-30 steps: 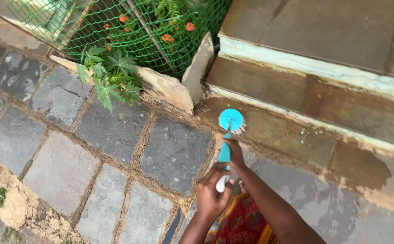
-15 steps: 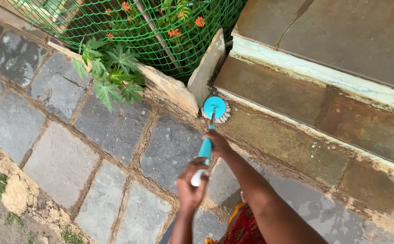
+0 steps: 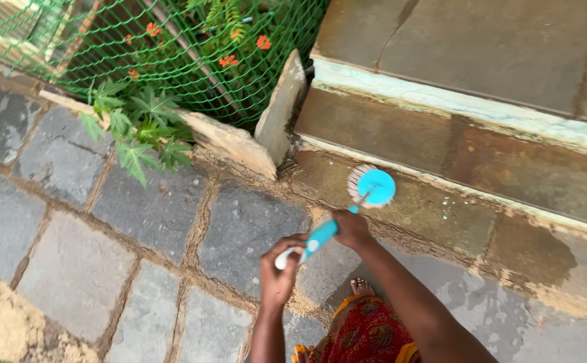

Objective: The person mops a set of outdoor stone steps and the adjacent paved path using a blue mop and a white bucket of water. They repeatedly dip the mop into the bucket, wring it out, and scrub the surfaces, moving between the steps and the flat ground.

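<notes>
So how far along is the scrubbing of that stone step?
Partly done, it seems. The step shows a wet, darker patch at its right end, which looks scrubbed. In hand: the left hand and right hand both grip the blue brush, its round head pressed on the lower face near the left corner. Left: brown grime and a dirty seam along the base, and the upper riser looks untouched.
</notes>
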